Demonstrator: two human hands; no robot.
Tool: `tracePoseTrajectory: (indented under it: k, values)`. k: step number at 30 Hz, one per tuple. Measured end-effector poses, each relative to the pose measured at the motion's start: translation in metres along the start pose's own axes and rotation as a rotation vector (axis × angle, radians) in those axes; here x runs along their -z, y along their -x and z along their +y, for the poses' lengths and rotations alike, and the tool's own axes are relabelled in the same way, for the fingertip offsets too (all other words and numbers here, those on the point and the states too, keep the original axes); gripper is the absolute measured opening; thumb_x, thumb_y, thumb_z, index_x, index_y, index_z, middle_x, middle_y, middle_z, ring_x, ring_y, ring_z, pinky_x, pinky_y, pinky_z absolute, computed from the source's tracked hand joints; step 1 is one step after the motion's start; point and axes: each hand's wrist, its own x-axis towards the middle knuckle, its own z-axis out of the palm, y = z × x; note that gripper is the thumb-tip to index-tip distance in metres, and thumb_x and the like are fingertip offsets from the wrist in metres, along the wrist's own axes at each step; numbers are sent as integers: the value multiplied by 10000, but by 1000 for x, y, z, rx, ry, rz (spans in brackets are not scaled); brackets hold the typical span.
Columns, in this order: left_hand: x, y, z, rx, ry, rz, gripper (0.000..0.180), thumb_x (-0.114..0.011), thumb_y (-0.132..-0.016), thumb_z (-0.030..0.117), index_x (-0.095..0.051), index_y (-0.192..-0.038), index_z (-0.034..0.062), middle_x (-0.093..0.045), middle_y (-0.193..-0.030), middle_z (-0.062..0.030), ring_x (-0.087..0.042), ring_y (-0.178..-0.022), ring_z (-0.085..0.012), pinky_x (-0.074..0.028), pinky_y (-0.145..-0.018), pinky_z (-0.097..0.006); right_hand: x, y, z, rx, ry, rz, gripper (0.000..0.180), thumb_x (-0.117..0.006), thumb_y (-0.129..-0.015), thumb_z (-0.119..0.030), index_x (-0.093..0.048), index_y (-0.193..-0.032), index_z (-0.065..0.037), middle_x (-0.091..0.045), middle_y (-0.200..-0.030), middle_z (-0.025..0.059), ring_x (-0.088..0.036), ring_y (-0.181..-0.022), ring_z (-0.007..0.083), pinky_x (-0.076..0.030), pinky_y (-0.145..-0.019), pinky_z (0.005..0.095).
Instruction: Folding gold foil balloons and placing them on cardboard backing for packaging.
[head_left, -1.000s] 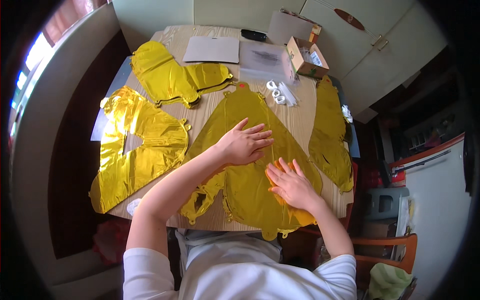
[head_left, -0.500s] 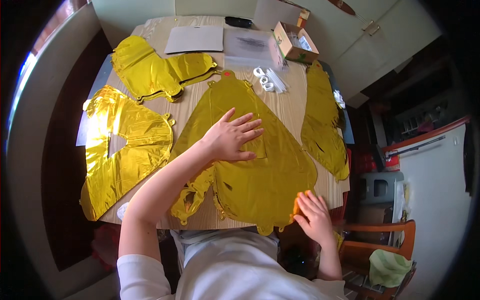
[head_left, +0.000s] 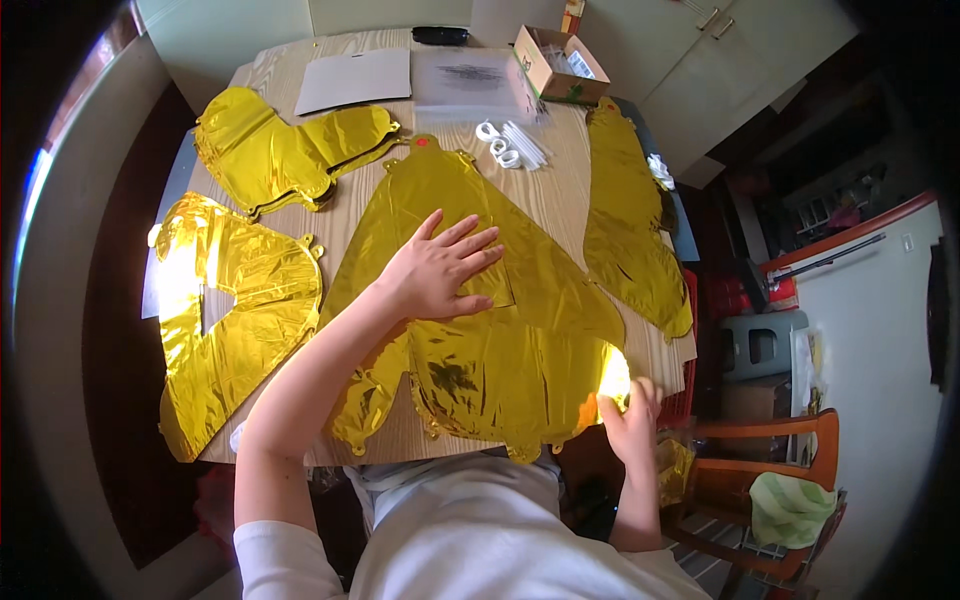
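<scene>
A large flat gold foil balloon [head_left: 545,370] lies across the middle of the table, with small tabs along its edge and a red mark at its far tip. My left hand [head_left: 440,265] rests on its centre, palm down and fingers spread. At the near right edge, the fingers of my right hand [head_left: 632,418] are curled round the foil's rim, which bends up and catches bright light. Other uninflated gold foil balloons surround it: a shiny one [head_left: 255,290] at the left, a folded-looking one [head_left: 245,150] at the far left and a long one [head_left: 625,220] at the right.
Beyond the large foil lie white ribbon rolls [head_left: 505,152] and white sticks [head_left: 527,143]. Farther back are a grey-white board [head_left: 355,80], a transparent plastic sheet [head_left: 470,85], a black case [head_left: 440,36] and an open cardboard box [head_left: 575,85]. A wooden chair [head_left: 760,478] stands at the right.
My right hand has gone from lying on the foil's near right edge to gripping it, and that edge now curls up, shining. My left hand stays spread on the foil. The view has shifted slightly.
</scene>
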Motion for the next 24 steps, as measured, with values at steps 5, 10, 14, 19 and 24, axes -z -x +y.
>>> tracePoseTrajectory:
  k: [5,10,14,19,24]
  values:
    - [1,1,0,-4,-1,20,761,-465,-887,633,-407,-1476,154,-378,-1540,-75,-291,-1448,-308,-169,-1168,-576,21,6,-50,-250,-443,9,206,-725,-817,-110,-561,-897,-14,-578,-875,140,-582,-815,315,-473,-742,393]
    - [0,1,0,-6,-1,20,760,-476,-884,628,-412,-1472,152,-375,-1542,-74,-292,-1448,-308,-173,-1167,-575,-5,1,-124,314,-366,131,204,-759,-718,-26,-621,-860,-73,-626,-835,71,-619,-787,260,-491,-705,382]
    - [3,1,0,-9,11,20,757,-479,-885,625,-412,-1472,152,-372,-1544,-73,-293,-1448,-306,-174,-1167,-576,-40,4,-150,456,-350,84,244,-763,-687,-42,-653,-898,-95,-647,-942,48,-640,-956,250,-483,-889,424]
    - [2,1,1,-10,16,25,752,-475,-890,624,-412,-1472,153,-372,-1544,-72,-299,-1446,-306,-177,-1166,-577,-59,14,-147,536,-336,-37,224,-739,-756,-67,-665,-967,-76,-657,-1094,56,-606,-1153,261,-439,-1045,461]
    - [2,1,0,-17,24,28,800,-472,-874,667,-411,-1470,137,-370,-1544,-84,-298,-1444,-320,-178,-1164,-581,-59,16,-147,577,-297,-102,251,-716,-793,-91,-706,-1043,-77,-657,-1190,67,-578,-1214,269,-411,-1075,465]
